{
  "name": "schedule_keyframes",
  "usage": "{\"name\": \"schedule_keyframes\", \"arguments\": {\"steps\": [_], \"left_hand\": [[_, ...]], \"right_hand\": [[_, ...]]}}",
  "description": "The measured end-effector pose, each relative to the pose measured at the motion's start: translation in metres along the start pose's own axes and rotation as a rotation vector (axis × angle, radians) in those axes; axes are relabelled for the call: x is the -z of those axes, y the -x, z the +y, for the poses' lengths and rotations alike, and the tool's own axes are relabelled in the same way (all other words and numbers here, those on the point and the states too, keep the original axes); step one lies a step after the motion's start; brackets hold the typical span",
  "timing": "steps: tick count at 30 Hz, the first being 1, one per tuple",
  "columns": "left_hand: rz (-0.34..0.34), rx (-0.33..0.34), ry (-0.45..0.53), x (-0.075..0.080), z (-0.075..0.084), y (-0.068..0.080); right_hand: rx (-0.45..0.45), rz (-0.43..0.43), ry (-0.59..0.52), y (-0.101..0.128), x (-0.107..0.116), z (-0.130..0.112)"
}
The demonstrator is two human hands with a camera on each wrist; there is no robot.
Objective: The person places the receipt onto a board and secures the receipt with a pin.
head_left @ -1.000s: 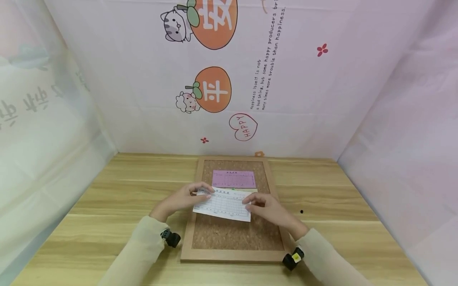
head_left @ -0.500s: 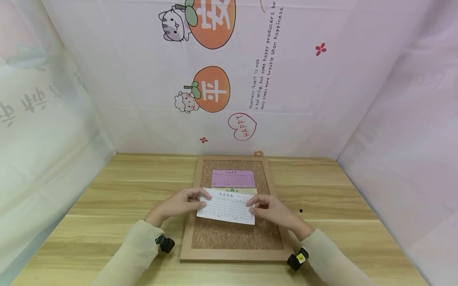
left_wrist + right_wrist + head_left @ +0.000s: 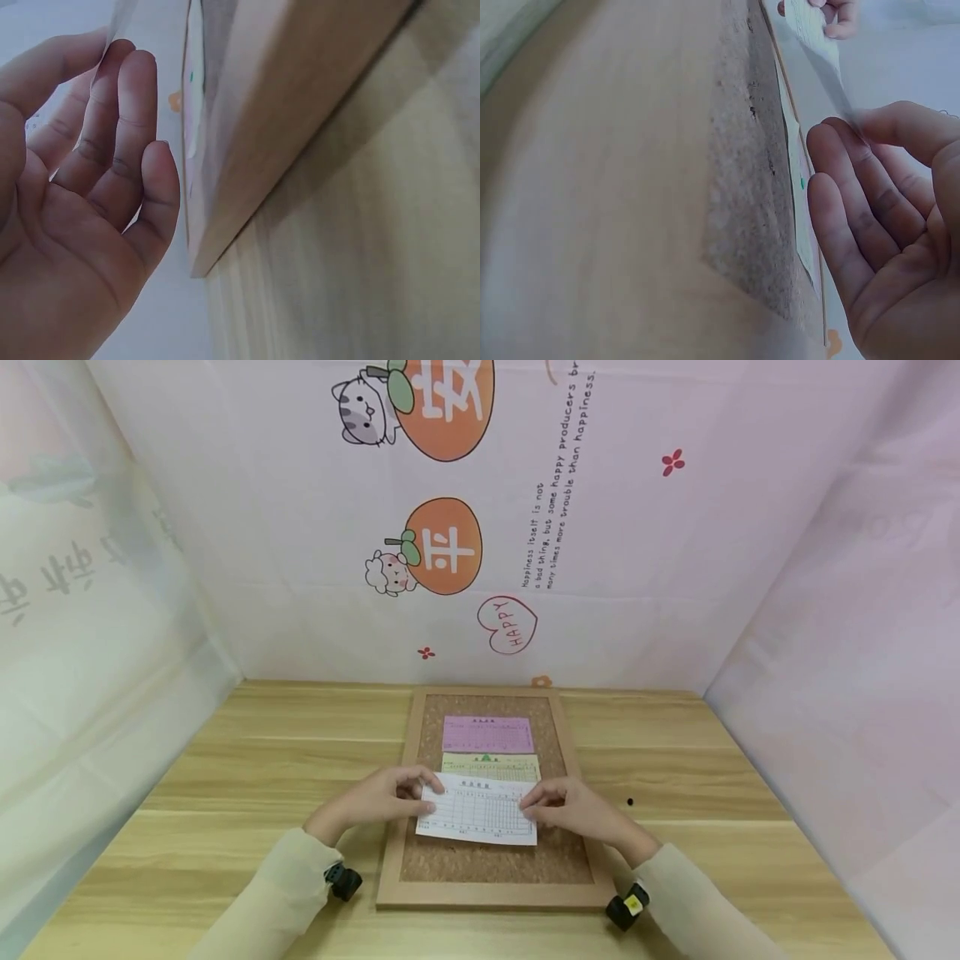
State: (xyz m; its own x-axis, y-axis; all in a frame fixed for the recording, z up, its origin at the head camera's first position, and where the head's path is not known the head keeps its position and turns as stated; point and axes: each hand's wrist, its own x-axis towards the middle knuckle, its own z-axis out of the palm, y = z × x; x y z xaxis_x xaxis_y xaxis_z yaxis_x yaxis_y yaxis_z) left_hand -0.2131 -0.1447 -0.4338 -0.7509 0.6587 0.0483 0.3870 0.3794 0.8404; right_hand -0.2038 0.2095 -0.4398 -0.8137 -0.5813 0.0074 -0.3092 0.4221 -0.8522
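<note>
A white printed slip [image 3: 478, 811] hangs just over the cork board [image 3: 495, 860], held at both short ends. My left hand [image 3: 422, 796] pinches its left edge and my right hand [image 3: 534, 804] pinches its right edge. Beyond it on the cork lie a yellow-green slip [image 3: 491, 766] and, farther back, a pink slip [image 3: 488, 734]. In the left wrist view the fingers [image 3: 112, 127] reach up to the paper's edge [image 3: 120, 13] beside the board's wooden frame [image 3: 285, 135]. The right wrist view has the right fingers [image 3: 855, 195] under the slip [image 3: 821, 41], over the cork [image 3: 742, 150].
A small black pin [image 3: 630, 802] lies on the wooden table [image 3: 225, 777] right of the board. Printed cloth walls [image 3: 480, 527] close in the back and both sides. Bare cork shows below the white slip.
Both hands have drawn the white slip toward me across the board. The yellow-green slip, mostly covered a second ago, is in full view.
</note>
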Motion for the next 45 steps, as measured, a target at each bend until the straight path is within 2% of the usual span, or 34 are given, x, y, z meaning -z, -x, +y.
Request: {"name": "schedule_keyframes", "arguments": {"steps": [4,12,17,26,34,45], "left_hand": [[-0.029,-0.006,-0.018,-0.004,0.000,0.001],[-0.073,-0.019,-0.055,-0.012,0.005,0.002],[-0.091,-0.028,-0.090,-0.016,0.001,0.000],[-0.102,-0.010,-0.128,-0.024,0.008,-0.001],[-0.077,0.009,-0.152,-0.028,0.005,-0.003],[-0.088,0.022,-0.152,-0.029,0.002,-0.005]], "right_hand": [[-0.031,-0.003,0.000,0.003,0.000,-0.001],[-0.036,0.013,0.026,0.010,0.000,-0.003],[-0.057,-0.003,0.041,0.013,0.000,-0.001],[-0.046,-0.029,0.080,0.017,-0.001,-0.002],[-0.047,-0.023,0.113,0.015,0.000,0.003],[-0.020,-0.015,0.187,0.011,-0.005,0.009]]}}
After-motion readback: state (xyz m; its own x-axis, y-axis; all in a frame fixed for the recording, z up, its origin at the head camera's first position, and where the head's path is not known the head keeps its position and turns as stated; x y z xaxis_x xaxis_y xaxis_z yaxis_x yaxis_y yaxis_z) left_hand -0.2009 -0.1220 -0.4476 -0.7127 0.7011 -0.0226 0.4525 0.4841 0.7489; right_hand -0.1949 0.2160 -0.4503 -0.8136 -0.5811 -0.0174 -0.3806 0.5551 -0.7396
